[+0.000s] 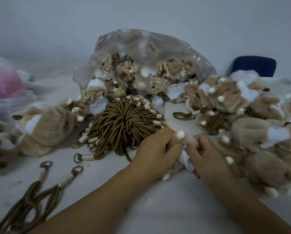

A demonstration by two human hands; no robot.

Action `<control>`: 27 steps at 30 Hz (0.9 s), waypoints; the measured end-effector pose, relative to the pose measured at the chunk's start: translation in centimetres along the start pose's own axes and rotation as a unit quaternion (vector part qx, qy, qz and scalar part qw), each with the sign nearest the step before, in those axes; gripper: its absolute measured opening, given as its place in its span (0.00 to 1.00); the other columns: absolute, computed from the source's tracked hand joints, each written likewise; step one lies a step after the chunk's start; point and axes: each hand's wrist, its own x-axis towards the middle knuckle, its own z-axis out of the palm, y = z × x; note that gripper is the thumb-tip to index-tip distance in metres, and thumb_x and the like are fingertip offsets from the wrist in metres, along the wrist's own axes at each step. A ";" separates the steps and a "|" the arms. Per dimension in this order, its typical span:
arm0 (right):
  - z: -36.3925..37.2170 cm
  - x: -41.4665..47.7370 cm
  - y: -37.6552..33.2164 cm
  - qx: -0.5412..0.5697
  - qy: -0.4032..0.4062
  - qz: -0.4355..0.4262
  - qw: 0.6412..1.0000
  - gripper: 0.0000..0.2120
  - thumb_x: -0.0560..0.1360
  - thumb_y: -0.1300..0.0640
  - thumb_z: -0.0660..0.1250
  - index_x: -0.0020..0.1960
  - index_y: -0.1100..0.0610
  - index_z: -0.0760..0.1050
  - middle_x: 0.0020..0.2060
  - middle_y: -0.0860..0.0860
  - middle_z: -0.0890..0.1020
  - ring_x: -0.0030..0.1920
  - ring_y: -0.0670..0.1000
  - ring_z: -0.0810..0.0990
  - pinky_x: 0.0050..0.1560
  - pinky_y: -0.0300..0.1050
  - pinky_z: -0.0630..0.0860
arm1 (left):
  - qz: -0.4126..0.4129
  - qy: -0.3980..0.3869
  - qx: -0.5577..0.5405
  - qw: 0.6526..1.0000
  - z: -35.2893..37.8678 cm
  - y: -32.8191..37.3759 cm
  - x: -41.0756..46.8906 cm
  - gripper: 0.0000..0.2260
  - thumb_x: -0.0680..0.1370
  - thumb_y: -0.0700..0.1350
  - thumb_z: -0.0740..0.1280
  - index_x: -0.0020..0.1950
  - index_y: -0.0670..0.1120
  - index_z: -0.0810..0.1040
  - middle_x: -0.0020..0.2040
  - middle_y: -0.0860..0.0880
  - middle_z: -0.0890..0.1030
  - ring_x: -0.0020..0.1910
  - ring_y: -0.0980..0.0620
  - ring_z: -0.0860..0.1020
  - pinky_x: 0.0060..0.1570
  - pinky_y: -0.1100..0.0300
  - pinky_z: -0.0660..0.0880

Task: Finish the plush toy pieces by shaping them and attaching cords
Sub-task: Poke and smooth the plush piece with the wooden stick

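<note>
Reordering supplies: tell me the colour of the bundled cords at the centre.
The cord bundle is olive brown, cream-wrapped at the ends; head view.

White table [183,205] is being used as the carrying surface. Bundle of brown cords [124,122] is being borne at centre; two loose cords [65,179] are being kept at near left. Clear bag of plush pieces [149,48] is being supported behind the bundle. Right plush pile [229,98] and left plush pile [56,125] are being carried at either side, and a bag of pink material [4,83] at far left.
</note>
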 end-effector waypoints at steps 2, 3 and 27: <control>-0.1 0.1 0.1 0.001 -0.002 0.011 1.000 0.09 0.71 0.44 0.61 0.39 0.49 0.69 0.23 0.49 0.74 0.25 0.48 0.69 0.31 0.43 0.65 | 0.021 0.005 0.027 0.999 0.0 0.4 0.0 0.13 0.80 0.46 0.64 0.37 0.43 0.68 0.33 0.51 0.69 0.33 0.52 0.69 0.35 0.51 0.70; -0.2 0.2 0.1 0.009 0.000 0.018 1.000 0.09 0.72 0.45 0.61 0.39 0.50 0.69 0.22 0.48 0.73 0.23 0.47 0.69 0.29 0.42 0.65 | 0.029 0.005 0.037 0.999 -0.1 0.7 0.0 0.13 0.80 0.45 0.64 0.37 0.43 0.68 0.34 0.51 0.70 0.34 0.51 0.70 0.36 0.50 0.70; -0.8 0.5 0.0 0.108 0.008 -0.035 0.993 0.05 0.79 0.57 0.61 0.45 0.54 0.73 0.30 0.45 0.81 0.30 0.39 0.78 0.28 0.31 0.73 | -0.130 0.000 -0.118 0.984 0.6 1.1 -0.2 0.07 0.80 0.47 0.68 0.50 0.61 0.77 0.45 0.56 0.81 0.41 0.59 0.79 0.38 0.66 0.74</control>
